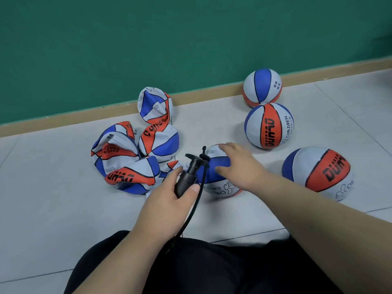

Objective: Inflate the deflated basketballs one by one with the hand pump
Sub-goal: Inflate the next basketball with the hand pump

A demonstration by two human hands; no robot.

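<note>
My left hand (167, 200) grips the barrel of a black hand pump (187, 177); its T-handle points away from me and its thin black hose (199, 194) loops back toward my lap. My right hand (239, 164) rests with spread fingers on top of a red, white and blue basketball (220, 187) lying on the floor right in front of me. A heap of several crumpled, deflated basketballs (127, 160) lies to the left. Three round, inflated basketballs stand at the right: one by the wall (262, 88), one in the middle (269, 125), one nearest (318, 172).
The floor is pale grey tile (53, 198). A green wall (148, 39) with a tan skirting board (201, 94) runs behind the balls. My dark-trousered legs (201, 270) fill the bottom of the view.
</note>
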